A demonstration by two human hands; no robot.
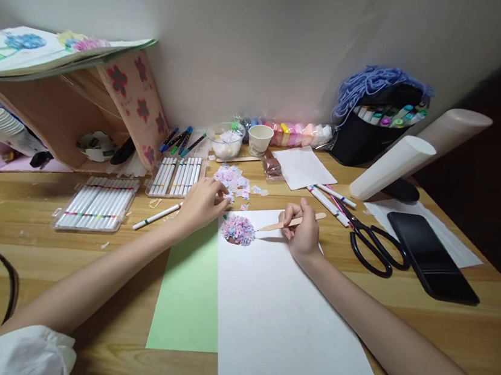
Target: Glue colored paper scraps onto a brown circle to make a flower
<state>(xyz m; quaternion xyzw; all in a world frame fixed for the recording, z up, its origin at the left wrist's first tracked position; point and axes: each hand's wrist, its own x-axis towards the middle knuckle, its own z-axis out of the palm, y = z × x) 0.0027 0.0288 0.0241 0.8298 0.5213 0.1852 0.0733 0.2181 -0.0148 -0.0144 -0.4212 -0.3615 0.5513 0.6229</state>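
In my right hand (302, 230) is a wooden craft stick (273, 225), pinched between thumb and fingers, its tip pointing left to the edge of a pink-and-purple scrap-covered flower head (238, 230). That cluster sits at the top left of a long white paper sheet (290, 314). My left hand (205, 203) lies just left of the cluster, fingers curled together beside a heap of pastel paper scraps (232, 180); whatever is between its fingertips is hidden. Partly under the white sheet lies a green sheet (189, 292).
Marker cases (97, 204) and a loose marker (157, 215) are on the left. Black scissors (373, 245) and a phone (431, 255) lie right. Behind stand a paper cup (260, 140), a clear bowl (226, 143), a black pen holder (357, 140) and a white tube (392, 168).
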